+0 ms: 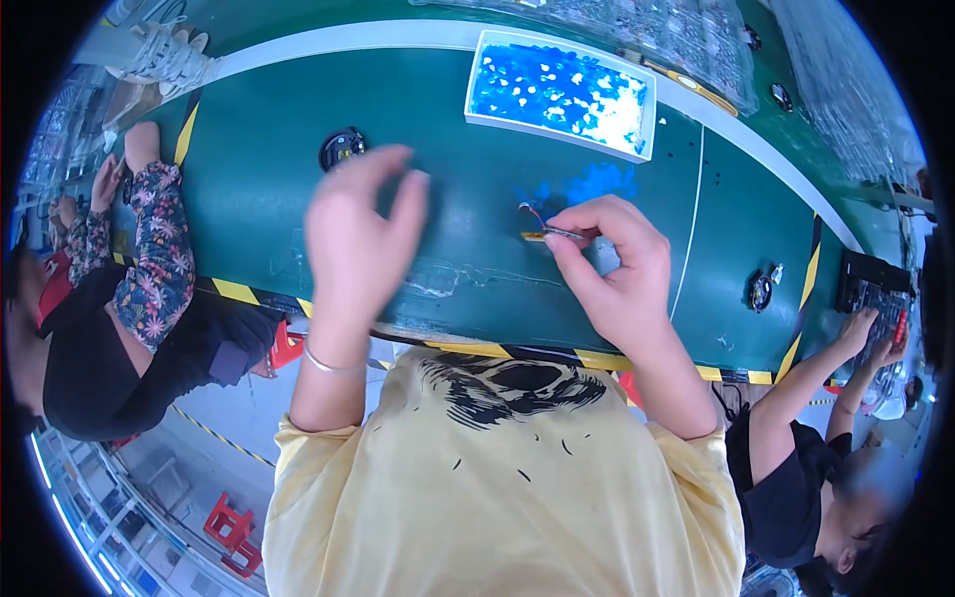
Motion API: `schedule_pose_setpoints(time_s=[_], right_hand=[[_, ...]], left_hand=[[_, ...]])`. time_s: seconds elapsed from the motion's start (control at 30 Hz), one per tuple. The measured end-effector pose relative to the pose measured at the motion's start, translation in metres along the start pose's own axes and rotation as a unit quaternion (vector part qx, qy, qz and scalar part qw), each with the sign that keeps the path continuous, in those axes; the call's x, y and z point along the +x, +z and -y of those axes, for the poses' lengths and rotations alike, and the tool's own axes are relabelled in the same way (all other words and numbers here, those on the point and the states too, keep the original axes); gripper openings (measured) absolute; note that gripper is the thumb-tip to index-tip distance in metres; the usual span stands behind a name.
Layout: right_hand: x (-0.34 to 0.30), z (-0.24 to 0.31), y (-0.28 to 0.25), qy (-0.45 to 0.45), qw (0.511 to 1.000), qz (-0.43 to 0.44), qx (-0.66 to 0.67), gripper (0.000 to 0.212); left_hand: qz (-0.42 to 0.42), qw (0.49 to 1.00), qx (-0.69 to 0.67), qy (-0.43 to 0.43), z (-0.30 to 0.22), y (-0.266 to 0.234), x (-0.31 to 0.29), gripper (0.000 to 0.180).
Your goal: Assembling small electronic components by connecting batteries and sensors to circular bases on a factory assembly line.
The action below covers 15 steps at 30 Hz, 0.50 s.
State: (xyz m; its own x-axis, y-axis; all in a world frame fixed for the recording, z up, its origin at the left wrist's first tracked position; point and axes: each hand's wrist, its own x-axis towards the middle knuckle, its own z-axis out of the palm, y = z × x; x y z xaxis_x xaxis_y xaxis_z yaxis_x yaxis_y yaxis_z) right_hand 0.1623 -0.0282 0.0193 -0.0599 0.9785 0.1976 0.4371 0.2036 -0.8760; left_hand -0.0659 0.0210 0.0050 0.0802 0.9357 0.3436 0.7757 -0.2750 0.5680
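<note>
My right hand (pixel 622 264) pinches a small thin circuit board (pixel 563 233) between thumb and fingertips, over the green work surface (pixel 468 199). Short red and dark wires (pixel 532 211) stick out from the board, and a small yellowish strip (pixel 533 237) shows at its end. Slightly blurred, my left hand (pixel 360 229) is raised over the surface with thumb and fingers apart and nothing visible in it. Just beyond its fingertips lies a round black part (pixel 341 146), partly covered by the hand.
A white tray (pixel 557 137) of small blue and white pieces stands at the far side. Another black part (pixel 761 291) lies to the right. Co-workers sit on both sides: a flowered sleeve (pixel 157 249) at left, a hand (pixel 858 328) at right. Striped tape (pixel 597 360) edges the bench.
</note>
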Motion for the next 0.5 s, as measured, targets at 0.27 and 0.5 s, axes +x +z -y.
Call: schedule_pose_setpoints(time_s=[0.27,0.5], right_hand=[[0.001,-0.012,0.004,-0.012,0.996,-0.033,0.081,0.013],[-0.001,-0.005,-0.002,0.016,0.997,-0.013,0.069,0.01]], left_hand=[[-0.009,0.976,0.214,-0.036,0.06,-0.022,0.011,0.03],[0.046,0.997,0.063,-0.025,0.033,-0.001,0.014,0.02]])
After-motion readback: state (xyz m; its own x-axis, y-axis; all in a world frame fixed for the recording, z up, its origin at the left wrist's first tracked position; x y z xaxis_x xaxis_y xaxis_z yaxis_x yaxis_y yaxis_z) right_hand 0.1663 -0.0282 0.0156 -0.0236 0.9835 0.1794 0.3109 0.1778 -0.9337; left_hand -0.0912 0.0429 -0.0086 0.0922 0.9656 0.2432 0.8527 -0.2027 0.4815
